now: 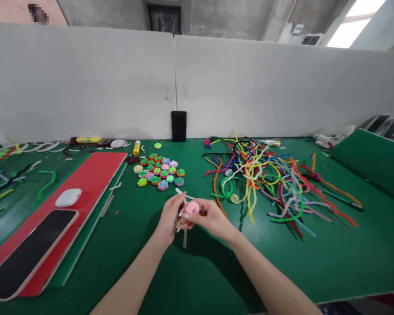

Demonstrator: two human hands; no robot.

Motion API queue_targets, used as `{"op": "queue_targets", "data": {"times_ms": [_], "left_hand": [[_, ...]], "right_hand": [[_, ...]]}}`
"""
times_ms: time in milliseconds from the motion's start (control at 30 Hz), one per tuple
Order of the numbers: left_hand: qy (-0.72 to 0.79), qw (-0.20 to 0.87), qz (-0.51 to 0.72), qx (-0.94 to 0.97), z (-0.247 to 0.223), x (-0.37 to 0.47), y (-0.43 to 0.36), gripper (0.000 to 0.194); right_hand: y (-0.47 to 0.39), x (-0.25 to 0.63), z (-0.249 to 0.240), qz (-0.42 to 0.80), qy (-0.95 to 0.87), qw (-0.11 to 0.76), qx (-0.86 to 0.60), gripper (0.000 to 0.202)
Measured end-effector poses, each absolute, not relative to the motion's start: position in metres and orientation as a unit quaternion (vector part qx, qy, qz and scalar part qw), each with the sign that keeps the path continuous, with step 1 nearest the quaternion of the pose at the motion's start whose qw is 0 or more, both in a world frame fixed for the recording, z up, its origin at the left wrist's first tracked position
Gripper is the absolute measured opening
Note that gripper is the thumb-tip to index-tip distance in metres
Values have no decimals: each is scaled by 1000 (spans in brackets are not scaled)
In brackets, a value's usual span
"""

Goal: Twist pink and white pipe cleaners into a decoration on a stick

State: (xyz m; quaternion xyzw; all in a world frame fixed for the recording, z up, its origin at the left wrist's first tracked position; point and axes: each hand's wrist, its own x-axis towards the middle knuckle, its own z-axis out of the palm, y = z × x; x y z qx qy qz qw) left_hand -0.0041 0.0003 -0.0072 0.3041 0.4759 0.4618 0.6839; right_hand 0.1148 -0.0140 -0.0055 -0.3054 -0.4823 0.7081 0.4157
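Both hands meet above the green table point(197, 271), close to its front. Between the fingers of my right hand point(208, 215) is a small round fuzzy pink piece point(192, 208). My left hand point(171, 214) is closed on thin whitish strips point(185, 238), which stick out above and below the fingers. The fingertips of the two hands touch or nearly touch, and parts of the strips are hidden behind them. Just beyond the hands lies a group of small coloured fuzzy flowers point(163, 185).
Tangled coloured pipe cleaners point(249, 175) spread to the right. At left, a phone point(29, 253) and white case point(68, 197) rest on a red board point(95, 175). A black phone point(179, 126) leans on the divider point(249, 87); a glue stick point(136, 148) stands nearby.
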Motion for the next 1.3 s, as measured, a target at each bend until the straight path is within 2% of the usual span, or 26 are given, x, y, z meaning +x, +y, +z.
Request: {"op": "queue_targets", "data": {"times_ms": [633, 833, 967, 1133, 1300], "left_hand": [[486, 606, 502, 379, -6, -9, 2, 31], [452, 517, 576, 444, 6, -13, -1, 23], [467, 456, 578, 489, 11, -8, -9, 17], [487, 413, 578, 508, 10, -6, -14, 15], [505, 387, 577, 512, 7, -9, -11, 18]], "right_hand": [[-19, 118, 0, 760, -465, 382, -244, 24], [-9, 125, -8, 781, -378, 468, -169, 31], [-2, 127, -17, 776, -324, 500, -207, 17], [1, 126, -19, 768, -336, 485, -250, 34], [1, 125, -18, 750, -341, 495, -276, 39]]}}
